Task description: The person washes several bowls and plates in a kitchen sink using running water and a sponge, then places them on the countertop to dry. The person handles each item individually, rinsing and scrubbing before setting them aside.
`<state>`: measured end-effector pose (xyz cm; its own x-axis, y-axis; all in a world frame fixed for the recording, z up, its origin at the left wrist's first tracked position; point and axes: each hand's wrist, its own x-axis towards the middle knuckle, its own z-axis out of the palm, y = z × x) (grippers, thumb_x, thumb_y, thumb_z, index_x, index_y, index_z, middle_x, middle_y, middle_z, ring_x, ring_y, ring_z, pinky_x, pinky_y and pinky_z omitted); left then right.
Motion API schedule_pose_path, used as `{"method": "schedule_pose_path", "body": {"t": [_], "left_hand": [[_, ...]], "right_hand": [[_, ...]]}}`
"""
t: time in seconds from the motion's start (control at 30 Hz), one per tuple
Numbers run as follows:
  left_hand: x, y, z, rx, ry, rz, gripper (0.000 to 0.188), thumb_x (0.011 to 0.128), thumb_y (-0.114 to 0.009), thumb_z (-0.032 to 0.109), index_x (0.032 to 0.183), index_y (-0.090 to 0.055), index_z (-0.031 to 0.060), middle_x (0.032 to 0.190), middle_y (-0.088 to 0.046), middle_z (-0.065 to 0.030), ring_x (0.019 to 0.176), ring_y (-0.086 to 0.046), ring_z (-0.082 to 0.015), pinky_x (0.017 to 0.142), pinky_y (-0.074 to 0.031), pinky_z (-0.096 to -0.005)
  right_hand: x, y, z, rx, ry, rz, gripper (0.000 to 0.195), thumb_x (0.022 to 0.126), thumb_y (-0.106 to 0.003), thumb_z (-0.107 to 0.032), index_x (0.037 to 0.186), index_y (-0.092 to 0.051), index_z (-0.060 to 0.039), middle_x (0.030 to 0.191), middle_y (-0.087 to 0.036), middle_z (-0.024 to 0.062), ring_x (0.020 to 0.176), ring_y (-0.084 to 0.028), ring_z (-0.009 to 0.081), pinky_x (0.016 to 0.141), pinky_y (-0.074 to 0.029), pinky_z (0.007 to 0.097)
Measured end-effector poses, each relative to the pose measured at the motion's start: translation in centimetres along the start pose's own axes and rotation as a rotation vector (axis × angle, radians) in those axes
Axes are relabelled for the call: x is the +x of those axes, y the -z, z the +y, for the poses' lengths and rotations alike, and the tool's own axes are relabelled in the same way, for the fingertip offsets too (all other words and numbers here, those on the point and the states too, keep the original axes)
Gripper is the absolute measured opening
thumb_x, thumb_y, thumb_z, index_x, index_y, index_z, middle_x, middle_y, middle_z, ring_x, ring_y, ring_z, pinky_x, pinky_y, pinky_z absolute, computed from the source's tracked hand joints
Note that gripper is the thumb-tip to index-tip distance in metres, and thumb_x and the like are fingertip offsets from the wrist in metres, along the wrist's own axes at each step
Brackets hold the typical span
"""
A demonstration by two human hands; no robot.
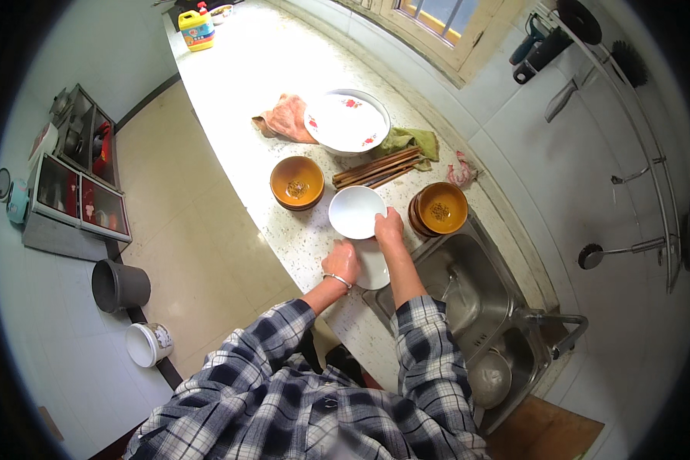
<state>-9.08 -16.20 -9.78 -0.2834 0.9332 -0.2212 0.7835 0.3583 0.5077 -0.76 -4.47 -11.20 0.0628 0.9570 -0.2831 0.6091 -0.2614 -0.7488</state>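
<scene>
My right hand [389, 226] grips the right rim of a white bowl [355, 211] on the speckled counter. Just below, a second white bowl [374, 265] lies between my hands, partly covered by my right wrist. My left hand [341, 262] is at its left edge, fingers curled; whether it grips the rim cannot be told. Brown bowls [297, 179] are stacked at the left, and another brown stack [441, 209] stands by the sink. Behind the white bowl lie several wooden chopsticks [379, 167]. A large floral enamel basin [348, 121] sits farther back, between an orange cloth [289, 118] and a green cloth [417, 142].
A double steel sink [486, 293] with a faucet [569, 339] adjoins the counter at the right; a metal bowl [490, 379] is in its nearer basin. A yellow detergent jug [196, 30] stands far back. Utensils hang from a wall rail [621, 92]. Buckets [121, 286] stand at the left.
</scene>
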Motion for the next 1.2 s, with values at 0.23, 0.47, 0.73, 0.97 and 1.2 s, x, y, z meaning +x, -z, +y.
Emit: {"method": "schedule_pose_path", "body": {"t": [0.23, 0.47, 0.73, 0.97, 1.2], "left_hand": [[-0.4, -0.3, -1.7, -0.373, -0.094, -0.062, 0.026, 0.071, -0.057, 0.012, 0.09, -0.043, 0.001, 0.079, -0.055, -0.0217, 0.076, -0.054, -0.0391, 0.068, -0.043, -0.0447], [-1.5, -1.0, 0.6, -0.56, -0.266, -0.119, 0.027, 0.07, -0.06, 0.009, 0.087, -0.042, 0.0017, 0.078, -0.053, -0.02, 0.077, -0.053, -0.0381, 0.066, -0.042, -0.0407], [-5.4, -7.4, 6.3, -0.582, -0.266, -0.371, 0.022, 0.078, -0.054, 0.007, 0.098, -0.047, 0.0004, 0.082, -0.059, -0.0129, 0.073, -0.059, -0.021, 0.066, -0.049, -0.0299], [-5.9, -7.0, 6.1, -0.476, -0.308, -0.36, 0.023, 0.075, -0.056, 0.007, 0.095, -0.049, 0.0005, 0.082, -0.06, -0.0123, 0.077, -0.059, -0.0233, 0.07, -0.047, -0.0318], [-5.6, -9.8, 6.4, -0.419, -0.253, -0.268, 0.039, 0.07, -0.059, 0.01, 0.105, -0.046, -0.0022, 0.093, -0.056, -0.0189, 0.087, -0.056, -0.0315, 0.077, -0.045, -0.0371]], "right_hand": [[-0.6, 1.3, 0.2, 0.198, -0.062, -0.132, 0.044, 0.077, -0.057, -0.022, 0.112, -0.049, 0.0032, 0.102, -0.059, 0.0212, 0.096, -0.057, 0.0302, 0.083, -0.044, 0.0347], [-12.3, 11.2, 7.0, 0.405, -0.004, 0.032, 0.037, 0.076, -0.062, -0.015, 0.108, -0.051, 0.0019, 0.097, -0.06, 0.0127, 0.087, -0.057, 0.0196, 0.077, -0.045, 0.0304], [-13.0, 15.0, 25.8, 0.243, -0.411, 0.06, 0.028, 0.078, -0.053, -0.011, 0.103, -0.054, 0.0025, 0.091, -0.06, 0.0129, 0.08, -0.058, 0.0203, 0.064, -0.047, 0.0355], [-11.1, 11.8, 34.5, -0.313, -0.438, 0.046, 0.029, 0.071, -0.048, -0.002, 0.098, -0.058, 0.0015, 0.093, -0.06, 0.0229, 0.091, -0.058, 0.0367, 0.073, -0.048, 0.0439], [-8.0, 5.0, 33.4, 0.721, -0.65, -0.116, 0.036, 0.083, -0.048, -0.006, 0.118, -0.049, -0.0118, 0.109, -0.056, 0.0081, 0.095, -0.055, 0.0268, 0.073, -0.048, 0.043]]}}
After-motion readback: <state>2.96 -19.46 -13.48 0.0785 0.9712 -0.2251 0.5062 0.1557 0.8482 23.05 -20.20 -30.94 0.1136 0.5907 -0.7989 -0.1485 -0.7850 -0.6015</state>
